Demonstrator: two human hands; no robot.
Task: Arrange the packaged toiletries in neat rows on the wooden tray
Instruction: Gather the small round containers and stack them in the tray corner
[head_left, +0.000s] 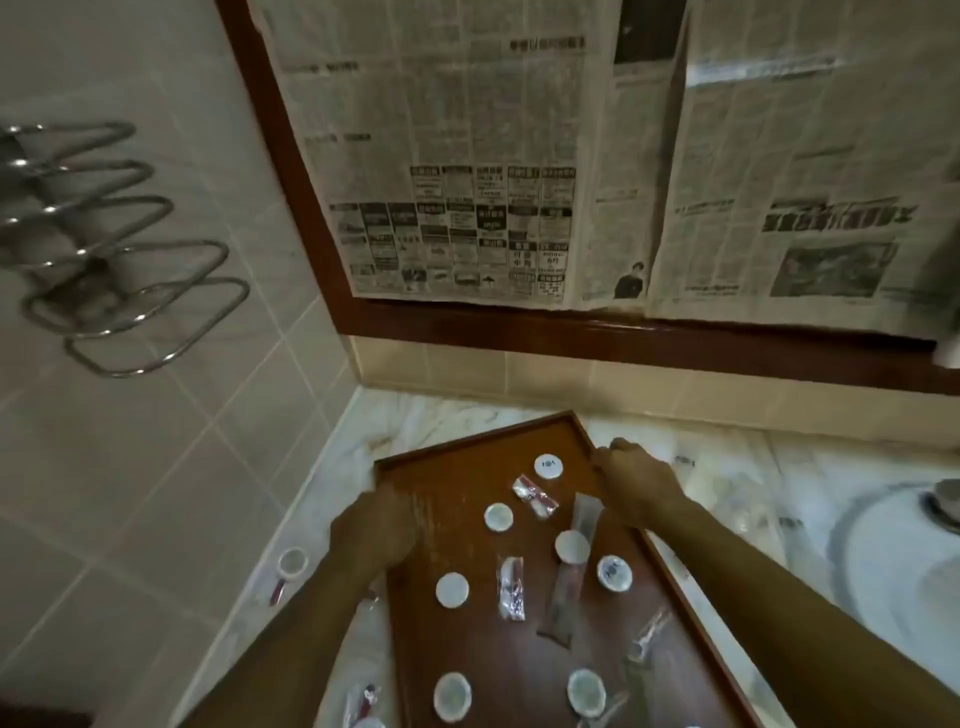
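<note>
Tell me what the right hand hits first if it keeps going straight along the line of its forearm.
The right hand already grips the wooden tray at its far right rim. Past that rim lies bare marble counter, then probably the tiled wall; depth is unclear.

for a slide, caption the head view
Both hands, left hand and right hand, grip wooden tray of scattered toiletries.

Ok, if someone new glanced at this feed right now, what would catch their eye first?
Probably the newspaper sheets covering the wood-framed mirror above the counter. Next, the wooden tray sitting askew on the marble counter, with round white packets and sachets scattered across it, not in rows. The left hand and right hand hold its two side edges.
</note>
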